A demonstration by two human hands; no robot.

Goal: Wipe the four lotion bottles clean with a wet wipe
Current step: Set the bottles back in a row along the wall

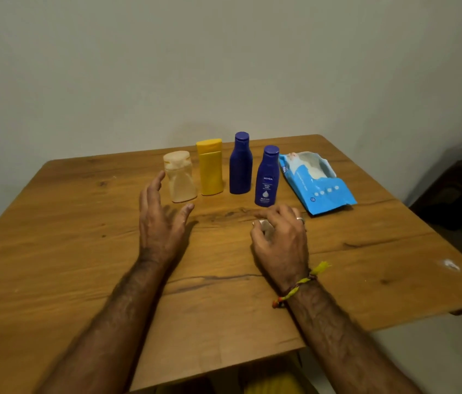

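Note:
Four bottles stand in a row near the far edge of the wooden table [53,280]: a clear pale one [181,177] on its cap, a yellow one [210,167] on its cap, a plain dark blue one [240,164], and a labelled dark blue one [266,177]. My left hand [161,220] hovers just in front of the clear bottle, fingers spread and straight, holding nothing. My right hand [281,237] lies in front of the labelled blue bottle, its fingers curled round a small wad of white wet wipe [263,224]. The wipe is mostly hidden under the fingers.
A blue and white wet wipe pack [316,182] lies to the right of the bottles, its flap open. The table stands against a plain wall. A dark piece of furniture [457,200] stands off the table's right side. A white smear [450,264] marks the table's right edge.

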